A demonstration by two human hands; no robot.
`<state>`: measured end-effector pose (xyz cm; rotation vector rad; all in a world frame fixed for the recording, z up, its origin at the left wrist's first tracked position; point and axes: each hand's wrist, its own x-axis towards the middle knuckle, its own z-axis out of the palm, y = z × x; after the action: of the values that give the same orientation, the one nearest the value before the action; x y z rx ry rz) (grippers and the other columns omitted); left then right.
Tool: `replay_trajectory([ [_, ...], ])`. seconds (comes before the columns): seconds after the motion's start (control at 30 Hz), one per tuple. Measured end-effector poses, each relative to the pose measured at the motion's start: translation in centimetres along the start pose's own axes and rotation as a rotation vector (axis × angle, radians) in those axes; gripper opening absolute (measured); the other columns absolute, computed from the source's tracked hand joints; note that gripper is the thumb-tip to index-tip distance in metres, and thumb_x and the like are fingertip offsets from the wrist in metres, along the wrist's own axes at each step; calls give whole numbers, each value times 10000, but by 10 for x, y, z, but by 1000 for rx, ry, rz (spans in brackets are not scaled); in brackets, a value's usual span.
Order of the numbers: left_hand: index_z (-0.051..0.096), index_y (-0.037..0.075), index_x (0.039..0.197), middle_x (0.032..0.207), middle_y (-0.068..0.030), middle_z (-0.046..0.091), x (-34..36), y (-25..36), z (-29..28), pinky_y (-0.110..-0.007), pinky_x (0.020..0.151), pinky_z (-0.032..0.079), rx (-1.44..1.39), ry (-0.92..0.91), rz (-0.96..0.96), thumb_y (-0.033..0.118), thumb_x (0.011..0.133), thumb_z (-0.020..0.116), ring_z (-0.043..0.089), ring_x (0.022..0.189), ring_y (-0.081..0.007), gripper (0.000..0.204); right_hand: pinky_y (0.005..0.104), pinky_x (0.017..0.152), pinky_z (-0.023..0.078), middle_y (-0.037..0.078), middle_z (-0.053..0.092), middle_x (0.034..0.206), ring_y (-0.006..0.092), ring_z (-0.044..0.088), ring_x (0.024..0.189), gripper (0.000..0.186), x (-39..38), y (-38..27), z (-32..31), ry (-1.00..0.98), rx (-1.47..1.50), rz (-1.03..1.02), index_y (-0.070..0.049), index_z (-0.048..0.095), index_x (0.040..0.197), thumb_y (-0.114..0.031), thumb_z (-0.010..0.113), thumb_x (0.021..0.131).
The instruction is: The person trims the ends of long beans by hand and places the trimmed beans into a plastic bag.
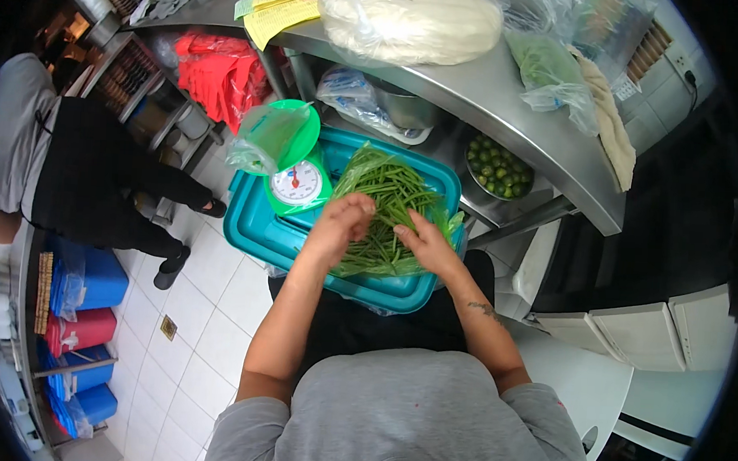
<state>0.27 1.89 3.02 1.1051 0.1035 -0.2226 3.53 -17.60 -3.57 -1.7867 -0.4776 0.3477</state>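
Observation:
A clear plastic bag of long green beans [392, 186] lies in a teal tray [244, 225] in front of me. My left hand [344, 225] is curled at the bag's left side; what is in its fingers I cannot make out. On the right side, my right hand [424, 243] grips some of the beans, thumb on top. A green dial scale [297, 187] sits at the tray's back left, with a plastic bag [267, 135] on its pan.
A steel counter [549, 144] carries a large white bundle [409, 20], papers and bags. Limes [498, 165] sit in a bowl underneath. A red bundle [214, 72] is at back left. A person in black trousers [88, 178] stands left, near bins [91, 278] on the tiled floor.

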Motion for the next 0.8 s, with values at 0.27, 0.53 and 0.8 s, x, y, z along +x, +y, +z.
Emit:
replay_trajectory([
  [0.27, 568, 59, 963, 819, 11, 528, 17, -4, -10, -255, 623, 399, 710, 114, 272, 86, 827, 590, 472, 705, -91, 140, 235, 609, 408, 3, 515, 800, 78, 434, 676, 376, 2, -35, -5, -172, 270, 217, 4, 482, 1151, -281, 540, 913],
  [0.53, 500, -11, 769, 743, -172, 504, 21, -26, 4, -452, 633, 408, 1495, 291, 854, 48, 740, 614, 508, 717, -359, 132, 376, 733, 455, 203, 597, 951, 317, 591, 840, 442, 0, -31, 4, -87, -95, 16, 35, 456, 1164, -324, 513, 912],
  [0.8, 531, 27, 908, 698, 3, 497, 24, -28, -30, -240, 535, 381, 709, 339, 263, 140, 885, 537, 455, 605, -90, 116, 253, 607, 429, 33, 540, 811, 120, 492, 679, 351, -4, -29, -2, -155, 311, 235, 22, 473, 1139, -257, 507, 928],
])
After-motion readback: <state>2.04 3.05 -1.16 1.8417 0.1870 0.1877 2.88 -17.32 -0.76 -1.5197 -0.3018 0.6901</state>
